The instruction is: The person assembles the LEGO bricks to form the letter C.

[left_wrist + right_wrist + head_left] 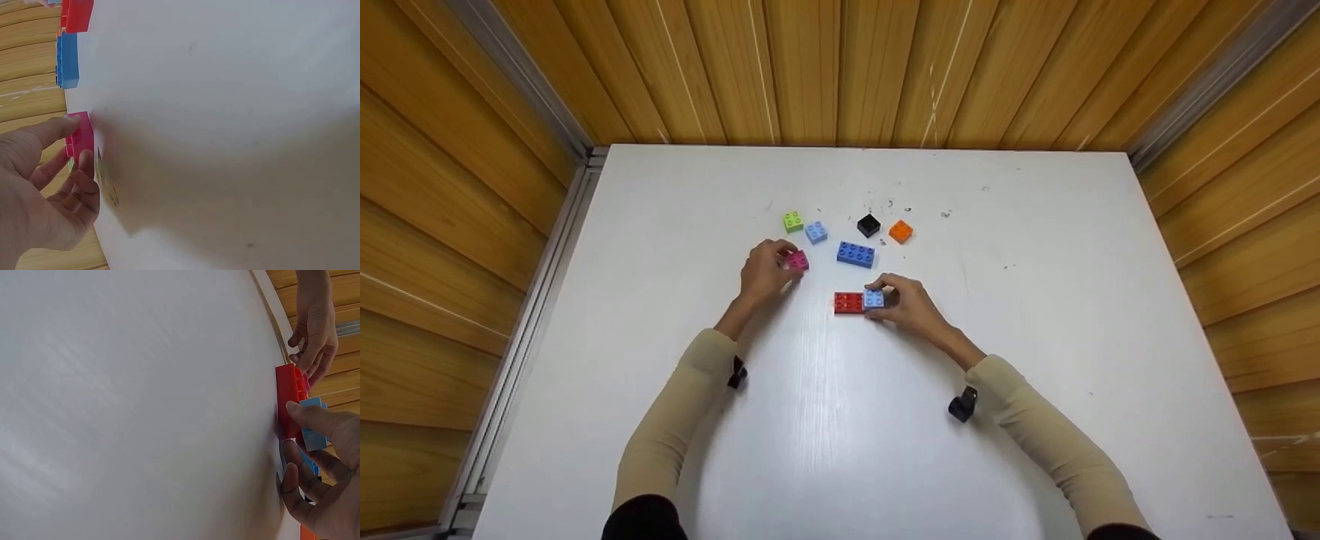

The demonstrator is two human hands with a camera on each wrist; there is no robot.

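My left hand [765,271] pinches a magenta building brick [798,260] between thumb and fingers, left of a long blue brick [856,254]. In the left wrist view the magenta brick [83,136] shows its smooth side, thumb on one end. Nearer to me lies a long red brick [847,302], with a light blue square brick [874,298] sitting on top of its right end. My right hand [911,306] grips this pair at that end. In the right wrist view the thumb lies across the red brick [287,391], beside the light blue brick [313,437].
Farther back on the white table [825,420] stand a lime green brick [793,221], another light blue brick [816,232], a black brick [868,226] and an orange brick [901,232]. Small dark marks dot the tabletop there. Wood-patterned walls [840,71] enclose the table's back and sides.
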